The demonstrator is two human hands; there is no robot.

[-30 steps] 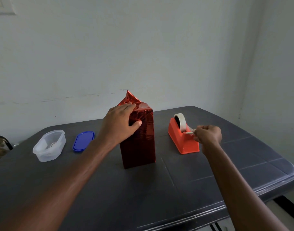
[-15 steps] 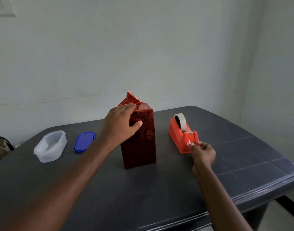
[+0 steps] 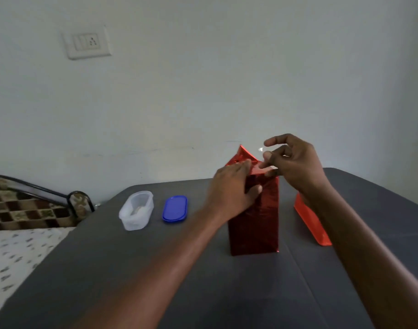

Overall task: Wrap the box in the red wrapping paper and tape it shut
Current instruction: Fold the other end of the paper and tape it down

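Nearest, two bare forearms reach up from the bottom edge across the dark grey table (image 3: 227, 293). A seam line in the tabletop runs from the near edge up toward the box (image 3: 255, 224), which stands upright about mid-table, already covered in shiny red paper (image 3: 244, 155) on its visible sides. The paper at its top is not flat; one flap stands up in a point.

The left hand (image 3: 231, 188) rests against the upper left part of the box, fingers laid fairly straight along the top fold and the thumb pressed to the near face. The right hand (image 3: 295, 162) hovers at the top right corner, fingers curled, thumb and fingertips pinching a short, pale strip of tape (image 3: 261, 150); the strip is blurred and hard to make out. The forefinger is lifted above the others.

To the right of the box, partly hidden behind the right wrist, sits an orange tape holder (image 3: 310, 224). To the left, a blue lid (image 3: 175, 208) lies flat, and further left a clear tub (image 3: 136, 210) stands open.

Far left, beyond the table, are a patterned bed (image 3: 13, 248) and a dark metal frame (image 3: 68, 195). On the pale back wall (image 3: 203, 79) is a white switch plate (image 3: 88, 42).
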